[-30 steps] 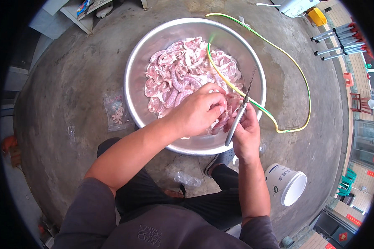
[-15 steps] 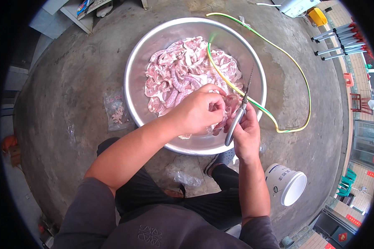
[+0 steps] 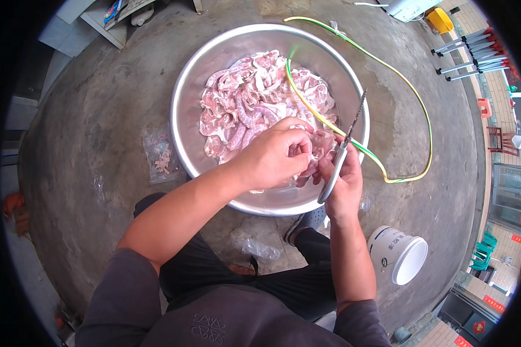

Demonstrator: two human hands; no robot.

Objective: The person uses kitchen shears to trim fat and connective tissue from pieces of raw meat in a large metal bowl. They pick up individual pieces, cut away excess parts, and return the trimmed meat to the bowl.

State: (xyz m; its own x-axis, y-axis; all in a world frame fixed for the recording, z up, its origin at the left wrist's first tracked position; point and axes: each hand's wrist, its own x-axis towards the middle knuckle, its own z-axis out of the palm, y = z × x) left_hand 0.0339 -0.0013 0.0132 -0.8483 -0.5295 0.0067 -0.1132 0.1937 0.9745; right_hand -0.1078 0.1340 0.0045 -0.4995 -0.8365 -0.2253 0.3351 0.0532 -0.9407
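Observation:
Raw meat pieces [image 3: 246, 113] lie heaped in a big round metal basin [image 3: 182, 75] in front of me. Over its near side my left hand [image 3: 278, 149] is closed, thumb and fingers pinching a piece of meat [image 3: 321, 144] held between my hands. My right hand [image 3: 345, 184] is at the basin's right rim, closed round the grey handle of a cutting tool [image 3: 333, 173] with a narrow, dark, toothed blade pointing away and up to the right. Its fingers also touch the meat from the right. Whether the tool has a second blade I cannot tell.
A yellow-green hose [image 3: 425, 115] loops over the floor and into the basin. To the right of my legs a white bucket [image 3: 385, 246] lies tipped. A clear bag with meat scraps [image 3: 161, 159] is left of the basin; crumpled plastic [image 3: 260, 248] lies near my feet.
The tool in my right hand has turned slightly, its blade tip shifting right. My left hand stays at the meat, nearly still.

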